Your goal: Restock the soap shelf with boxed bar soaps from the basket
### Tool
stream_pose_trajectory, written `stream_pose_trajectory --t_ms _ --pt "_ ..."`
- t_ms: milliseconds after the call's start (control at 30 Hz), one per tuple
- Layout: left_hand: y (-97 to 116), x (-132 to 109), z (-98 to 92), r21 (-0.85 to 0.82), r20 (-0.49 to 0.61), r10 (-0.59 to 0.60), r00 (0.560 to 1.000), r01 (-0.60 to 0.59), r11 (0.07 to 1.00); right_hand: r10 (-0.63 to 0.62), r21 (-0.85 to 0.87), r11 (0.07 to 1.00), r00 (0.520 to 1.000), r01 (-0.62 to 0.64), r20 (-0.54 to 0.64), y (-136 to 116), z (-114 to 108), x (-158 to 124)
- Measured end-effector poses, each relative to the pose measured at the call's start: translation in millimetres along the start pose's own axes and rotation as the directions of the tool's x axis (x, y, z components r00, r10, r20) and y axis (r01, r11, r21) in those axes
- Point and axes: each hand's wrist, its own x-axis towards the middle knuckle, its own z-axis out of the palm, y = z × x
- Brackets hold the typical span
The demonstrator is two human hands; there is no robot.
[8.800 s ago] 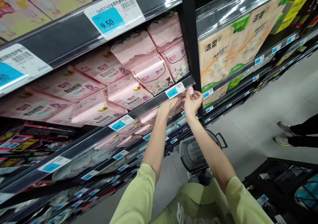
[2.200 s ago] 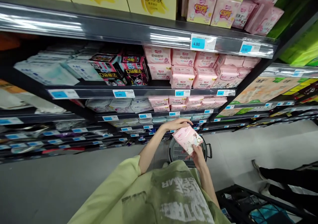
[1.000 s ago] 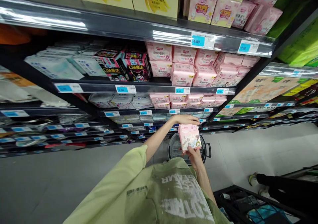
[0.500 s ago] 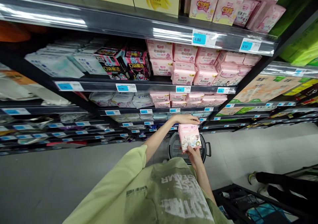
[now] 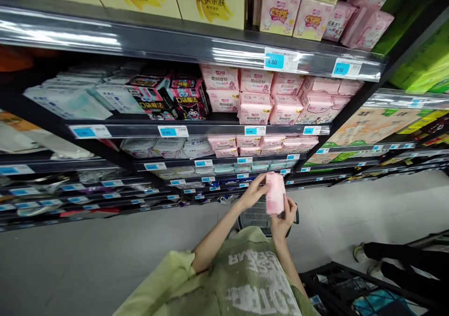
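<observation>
Between both hands is a pink package of sanitary pads (image 5: 276, 194), turned so a plain pink side faces up. My left hand (image 5: 257, 190) grips its upper left edge, with the fingers closed on it. On the lower right side my right hand (image 5: 283, 217) holds the same package between thumb and fingers. Beneath the hands a dark grey shopping basket (image 5: 255, 218) is partly visible, its rim and slotted inside showing. Similar pink packages (image 5: 255, 108) are stacked on the shelf in front of me.
Shelves with price tags (image 5: 255, 130) run across the front, holding white packs (image 5: 66, 101), black boxes (image 5: 187, 98) and yellow boxes (image 5: 212, 3). At lower right stands a black wire rack (image 5: 336, 274), with another person's legs (image 5: 396, 255) beside it. Grey floor (image 5: 70, 260) lies below.
The package has been turned from its printed front to a plain side. My left hand has moved from above it onto its left edge, and my right hand now grips its right side.
</observation>
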Motion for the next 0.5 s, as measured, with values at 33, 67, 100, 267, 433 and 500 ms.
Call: stream_pose_trajectory --t_ms 33,67,100,267,433,500 --pt "-11.9 -9.8 5.1 -0.209 -0.036 -0.08 0.996 0.071 0.975 -0.119 -0.087 0.99 0.992 0.115 -0.039 4.6 -2.5 -0.6" --pt "-23.0 -17.5 9.0 -0.386 -0.049 -0.166 0.985 0.134 0.913 -0.253 -0.174 0.955 0.966 0.24 -0.052 9.3 -4.3 -1.7" --pt "-32.5 -23.3 11.4 -0.521 -0.05 -0.249 0.967 0.187 0.833 -0.37 -0.231 0.907 0.928 0.353 -0.036 13.7 -5.3 -3.2" --pt "-49.0 -31.5 6.3 -0.686 -0.002 -0.467 0.884 0.339 0.644 -0.541 -0.219 0.813 0.839 0.54 0.058 21.6 -0.9 -9.0" --pt "-42.3 -29.6 1.6 -0.681 -0.075 -0.452 0.889 0.285 0.674 -0.529 -0.222 0.824 0.848 0.522 0.03 7.7 3.8 -6.5" --pt "-40.8 -29.0 2.1 -0.683 -0.089 -0.433 0.897 0.261 0.682 -0.535 -0.204 0.824 0.844 0.529 0.027 4.0 4.1 -5.5"
